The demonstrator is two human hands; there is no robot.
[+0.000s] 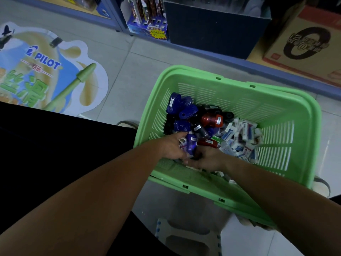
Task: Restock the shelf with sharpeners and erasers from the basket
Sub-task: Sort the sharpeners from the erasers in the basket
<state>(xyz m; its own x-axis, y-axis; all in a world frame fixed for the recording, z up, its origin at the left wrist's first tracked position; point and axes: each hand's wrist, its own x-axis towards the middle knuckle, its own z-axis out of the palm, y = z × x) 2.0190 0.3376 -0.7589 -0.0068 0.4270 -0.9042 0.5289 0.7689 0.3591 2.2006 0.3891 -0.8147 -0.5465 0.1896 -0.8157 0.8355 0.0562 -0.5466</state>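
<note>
The basket (239, 93) is light green with slatted walls. Inside lie dark blue, red and black sharpeners (181, 108) beside white erasers (245, 132) with blue-and-red sleeves. The floor (132, 74) is pale grey tile.

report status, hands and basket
left grip holds blue sharpener; right grip in the pile, hold unclear; erasers heaped in basket; nothing in the way
</note>
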